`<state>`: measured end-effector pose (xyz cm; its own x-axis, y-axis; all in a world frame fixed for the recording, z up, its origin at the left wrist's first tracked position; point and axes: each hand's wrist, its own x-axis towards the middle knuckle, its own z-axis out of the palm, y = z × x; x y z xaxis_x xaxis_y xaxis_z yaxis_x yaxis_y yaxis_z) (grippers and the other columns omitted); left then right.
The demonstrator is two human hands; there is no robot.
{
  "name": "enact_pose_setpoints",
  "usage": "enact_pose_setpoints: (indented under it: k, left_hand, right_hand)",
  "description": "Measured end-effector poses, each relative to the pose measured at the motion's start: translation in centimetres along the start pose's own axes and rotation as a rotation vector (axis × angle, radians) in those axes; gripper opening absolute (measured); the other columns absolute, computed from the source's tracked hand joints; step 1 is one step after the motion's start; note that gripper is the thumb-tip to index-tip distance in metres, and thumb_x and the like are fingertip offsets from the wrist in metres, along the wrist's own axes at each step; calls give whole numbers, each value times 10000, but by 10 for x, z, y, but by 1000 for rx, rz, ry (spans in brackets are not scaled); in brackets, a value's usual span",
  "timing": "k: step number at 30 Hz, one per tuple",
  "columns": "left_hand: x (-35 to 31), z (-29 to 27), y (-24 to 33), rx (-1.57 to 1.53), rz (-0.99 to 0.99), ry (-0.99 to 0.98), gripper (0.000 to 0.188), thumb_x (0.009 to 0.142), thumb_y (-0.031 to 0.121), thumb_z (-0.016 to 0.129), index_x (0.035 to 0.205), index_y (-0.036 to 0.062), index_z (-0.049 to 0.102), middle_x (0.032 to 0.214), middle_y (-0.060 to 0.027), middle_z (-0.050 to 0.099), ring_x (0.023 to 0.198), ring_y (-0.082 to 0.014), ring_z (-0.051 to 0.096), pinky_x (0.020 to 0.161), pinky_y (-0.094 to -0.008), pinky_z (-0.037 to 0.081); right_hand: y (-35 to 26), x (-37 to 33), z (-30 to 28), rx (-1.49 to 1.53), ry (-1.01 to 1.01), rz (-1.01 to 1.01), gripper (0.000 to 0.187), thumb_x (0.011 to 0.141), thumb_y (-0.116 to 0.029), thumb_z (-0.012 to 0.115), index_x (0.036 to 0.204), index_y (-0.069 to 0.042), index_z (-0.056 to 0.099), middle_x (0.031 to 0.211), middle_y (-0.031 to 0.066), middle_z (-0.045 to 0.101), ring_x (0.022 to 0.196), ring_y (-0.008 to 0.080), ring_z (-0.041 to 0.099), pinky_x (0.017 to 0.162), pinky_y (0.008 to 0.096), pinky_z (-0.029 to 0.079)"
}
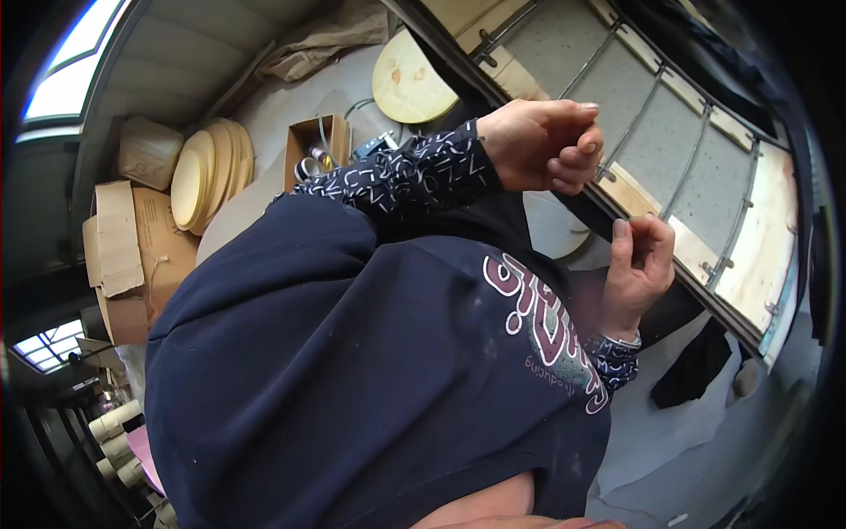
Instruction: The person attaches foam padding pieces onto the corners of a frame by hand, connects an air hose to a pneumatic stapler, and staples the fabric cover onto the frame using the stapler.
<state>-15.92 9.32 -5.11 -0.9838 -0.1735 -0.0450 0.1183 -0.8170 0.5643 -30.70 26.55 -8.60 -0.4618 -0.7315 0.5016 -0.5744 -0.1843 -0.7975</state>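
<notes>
My left hand (545, 145) is raised at the near edge of a long, dark-edged frame (641, 189), its fingers curled in. Lower down, beside that same edge, my right hand (638, 275) has its thumb upright and its fingers bent. If either hand holds something, it is too small or too hidden to make out. Pale wooden pieces (760, 234) line the frame, and thin metal rods (696, 159) cross its grey inner surface (639, 110), fixed by small metal clips. Patterned cuffs show at both wrists.
A round pale disc (410, 79) lies beyond my left arm, near a small open cardboard box (304, 141) with tools and rolls. Several round discs (198, 181) lean at the left, above a larger cardboard box (150, 238). Dark cloth (696, 363) lies on the floor.
</notes>
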Motion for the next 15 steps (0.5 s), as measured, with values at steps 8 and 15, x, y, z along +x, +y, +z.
enact_pose_setpoints:
  k: [8, 15]
  left_hand:
    - [-152, -73, 36, -59, 313, 419, 441, 1043, 361, 356, 719, 90, 481, 603, 28, 315, 561, -104, 307, 529, -251, 294]
    - [-255, -202, 34, -299, 635, 928, 396, 1008, 372, 431, 758, 70, 484, 627, -7, 328, 546, -135, 321, 568, -296, 319]
  right_hand:
    - [-27, 7, 68, 122, -330, -5, 168, 847, -46, 722, 934, -20, 580, 753, 24, 602, 605, 85, 563, 599, 223, 459]
    - [-80, 26, 144, 228, -657, -70, 183, 830, 4, 725, 947, -15, 585, 774, 31, 610, 616, 82, 571, 582, 210, 468]
